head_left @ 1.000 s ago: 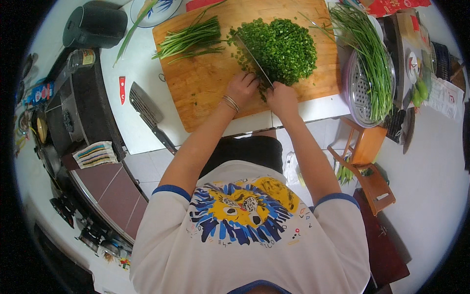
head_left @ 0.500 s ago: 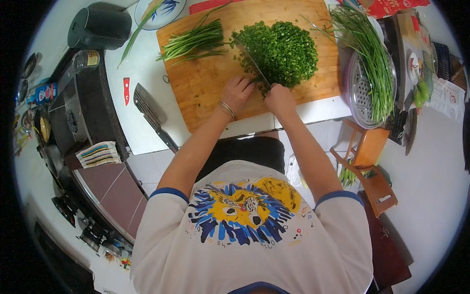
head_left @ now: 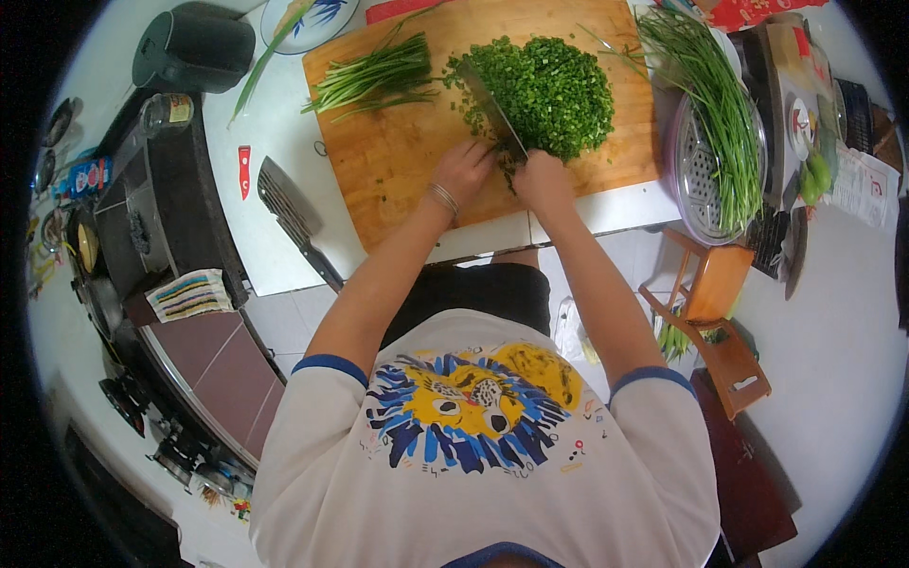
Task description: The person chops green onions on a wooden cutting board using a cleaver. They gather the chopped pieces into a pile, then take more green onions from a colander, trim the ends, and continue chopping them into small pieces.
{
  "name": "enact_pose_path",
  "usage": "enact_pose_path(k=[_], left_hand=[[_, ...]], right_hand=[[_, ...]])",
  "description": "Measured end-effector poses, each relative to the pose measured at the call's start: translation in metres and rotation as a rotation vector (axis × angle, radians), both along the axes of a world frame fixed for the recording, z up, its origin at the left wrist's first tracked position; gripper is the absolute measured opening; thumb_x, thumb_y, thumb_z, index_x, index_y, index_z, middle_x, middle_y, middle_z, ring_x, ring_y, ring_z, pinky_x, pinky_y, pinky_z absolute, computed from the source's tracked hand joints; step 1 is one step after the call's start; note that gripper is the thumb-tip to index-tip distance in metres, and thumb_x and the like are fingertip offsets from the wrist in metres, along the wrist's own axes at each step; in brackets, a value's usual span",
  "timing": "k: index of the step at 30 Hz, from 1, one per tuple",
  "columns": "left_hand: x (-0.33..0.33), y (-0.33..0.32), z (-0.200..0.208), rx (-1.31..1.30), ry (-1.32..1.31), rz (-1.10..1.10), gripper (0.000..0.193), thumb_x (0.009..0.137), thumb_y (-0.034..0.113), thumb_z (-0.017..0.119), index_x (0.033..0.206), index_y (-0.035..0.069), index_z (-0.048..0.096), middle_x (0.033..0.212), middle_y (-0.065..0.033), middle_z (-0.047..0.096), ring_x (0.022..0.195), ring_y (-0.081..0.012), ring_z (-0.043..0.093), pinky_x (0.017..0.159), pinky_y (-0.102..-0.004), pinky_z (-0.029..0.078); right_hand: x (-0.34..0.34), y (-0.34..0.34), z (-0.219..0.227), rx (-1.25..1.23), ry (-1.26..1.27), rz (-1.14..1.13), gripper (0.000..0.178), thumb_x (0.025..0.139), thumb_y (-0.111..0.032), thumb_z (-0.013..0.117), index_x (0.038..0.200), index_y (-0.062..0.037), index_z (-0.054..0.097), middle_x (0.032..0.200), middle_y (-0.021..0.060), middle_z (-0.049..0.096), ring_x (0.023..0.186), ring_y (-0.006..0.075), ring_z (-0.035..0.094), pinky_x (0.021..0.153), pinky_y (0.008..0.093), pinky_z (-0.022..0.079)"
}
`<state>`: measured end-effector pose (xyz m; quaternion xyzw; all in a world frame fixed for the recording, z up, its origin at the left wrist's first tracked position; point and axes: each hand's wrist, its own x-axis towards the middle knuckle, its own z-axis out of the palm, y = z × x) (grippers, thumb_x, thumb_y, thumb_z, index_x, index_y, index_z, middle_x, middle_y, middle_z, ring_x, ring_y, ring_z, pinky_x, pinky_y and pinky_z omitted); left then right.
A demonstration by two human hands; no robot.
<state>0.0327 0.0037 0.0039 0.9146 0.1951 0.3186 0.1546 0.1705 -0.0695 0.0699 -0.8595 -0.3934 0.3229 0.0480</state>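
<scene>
My right hand (head_left: pixel 544 183) grips the handle end of a kitchen knife (head_left: pixel 496 112), whose blade slants away to the upper left. Beside the blade, my left hand (head_left: pixel 464 170) has its fingers curled down on the cutting board (head_left: pixel 398 175), closed on a short end of green chives mostly hidden under them. Just right of the blade lies a big heap of finely chopped chives (head_left: pixel 559 95). A bundle of uncut chives (head_left: pixel 379 76) rests on the board's far left.
Long chives (head_left: pixel 724 142) drape over a colander (head_left: pixel 691 166) at the right. A slotted-blade knife (head_left: pixel 294 218) and a red-handled peeler or small knife (head_left: pixel 244 172) lie on the white table left of the board. A patterned plate (head_left: pixel 317 24) stands at the back; a wooden chair (head_left: pixel 715 284) is at the right.
The knife blade has tilted, showing more of its flat side. Both hands have shifted only slightly; the chive heap looks nearly the same.
</scene>
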Motion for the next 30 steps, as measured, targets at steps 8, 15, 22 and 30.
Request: enact_pose_path(k=[8, 15, 22, 30], left_hand=[[0.001, -0.001, -0.009, -0.082, 0.074, -0.040, 0.024, 0.064, 0.005, 0.061, 0.087, 0.003, 0.066, 0.091, -0.0100, 0.061, 0.086, -0.0261, 0.059, 0.072, -0.0354, 0.052], [0.004, 0.001, -0.010, -0.014, 0.025, -0.024, 0.018, 0.064, 0.004, 0.058, 0.081, 0.002, 0.065, 0.085, -0.0081, 0.058, 0.077, -0.0237, 0.056, 0.065, -0.0325, 0.050], [0.005, 0.004, -0.001, -0.039, 0.040, -0.036, 0.019, 0.064, 0.004, 0.058, 0.082, 0.001, 0.064, 0.089, -0.0100, 0.058, 0.084, -0.0256, 0.056, 0.070, -0.0351, 0.050], [0.003, -0.001, -0.013, -0.076, -0.021, -0.011, 0.020, 0.064, 0.005, 0.059, 0.083, 0.002, 0.063, 0.090, -0.0108, 0.058, 0.083, -0.0271, 0.057, 0.071, -0.0366, 0.050]], right_hand=[[0.006, 0.000, 0.009, 0.108, -0.016, 0.008, 0.019, 0.080, -0.018, 0.056, 0.081, 0.0010, 0.062, 0.082, 0.0274, 0.063, 0.080, 0.0428, 0.062, 0.072, 0.0496, 0.050], [-0.004, -0.017, 0.004, 0.003, -0.027, 0.030, 0.017, 0.079, -0.015, 0.054, 0.082, -0.0004, 0.062, 0.082, 0.0270, 0.063, 0.081, 0.0428, 0.062, 0.073, 0.0497, 0.050], [-0.005, 0.027, 0.001, 0.041, 0.039, -0.047, 0.021, 0.080, -0.016, 0.054, 0.087, 0.0011, 0.063, 0.086, 0.0271, 0.064, 0.083, 0.0429, 0.062, 0.075, 0.0495, 0.051], [-0.002, -0.005, 0.009, 0.056, -0.036, 0.079, 0.019, 0.080, -0.018, 0.054, 0.082, 0.0002, 0.062, 0.081, 0.0258, 0.064, 0.079, 0.0426, 0.062, 0.072, 0.0491, 0.051]])
